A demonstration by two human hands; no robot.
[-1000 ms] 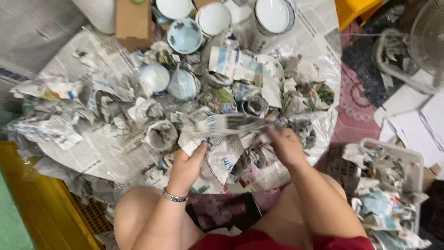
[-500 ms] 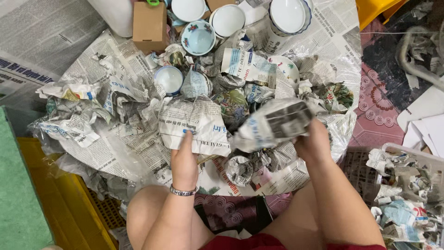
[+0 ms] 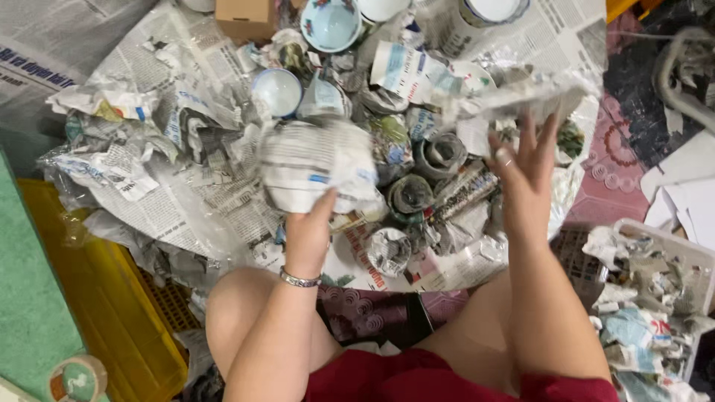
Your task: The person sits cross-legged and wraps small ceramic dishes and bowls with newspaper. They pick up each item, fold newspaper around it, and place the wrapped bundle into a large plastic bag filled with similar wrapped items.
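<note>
My left hand, with a metal bracelet at the wrist, grips a rounded bundle wrapped in newspaper from below and holds it over the paper pile. My right hand is raised to the right with its fingers spread and nothing in its grasp. A blurred, crumpled newspaper sheet is in the air just beyond its fingertips. Several newspaper-wrapped bundles lie between the two hands. I sit with bare knees under the pile.
Blue-and-white bowls and a small cup stand at the far side next to a cardboard box. A white basket of crumpled paper is at the right. A yellow crate and a tape roll are at the left.
My right hand has let go of the newspaper sheet and opened its fingers, and the sheet has flown up and away. My left hand keeps the wrapped bundle.
</note>
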